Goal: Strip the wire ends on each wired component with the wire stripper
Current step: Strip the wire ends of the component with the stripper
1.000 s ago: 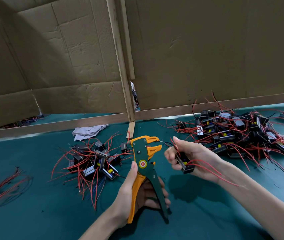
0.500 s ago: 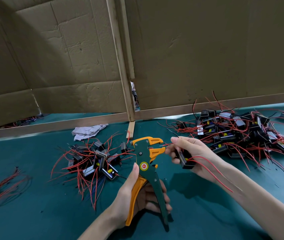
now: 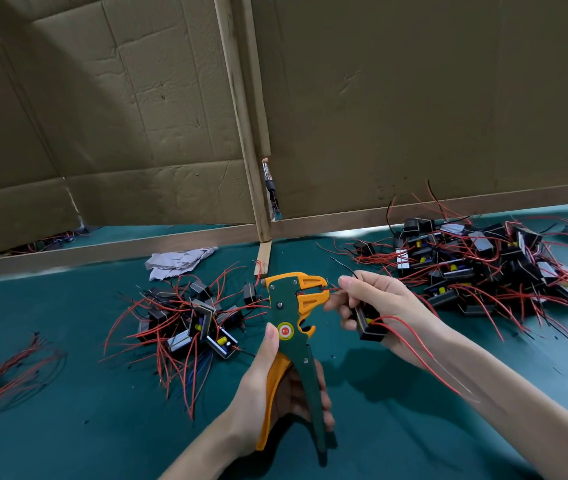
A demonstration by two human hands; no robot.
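Your left hand (image 3: 268,393) holds the wire stripper (image 3: 291,317) upright above the table (image 3: 68,427). Its grip is clamped round the orange and green handles, and your thumb lies up the orange side toward the round red button. The stripper's orange head points to your right, with a red wire end lying between its jaws. Whether the jaws bite the wire cannot be told.

Your right hand (image 3: 384,299) sits just beside that head, and its grip is closed on two things. Your thumb and forefinger pinch the red wire (image 3: 334,289) close to the jaws. Your lower fingers curl round the black component (image 3: 367,325) that the wire comes from. More red leads run from the component down across your right wrist.

On the table to the left of the stripper lies a small pile of wired components (image 3: 189,323). A larger heap of components (image 3: 476,268) lies on the right, behind your right hand. A crumpled grey cloth (image 3: 178,259) rests beyond the small pile. A bundle of loose red wires (image 3: 9,365) lies at the far left edge. A cardboard wall (image 3: 414,98) stands along the back of the table.
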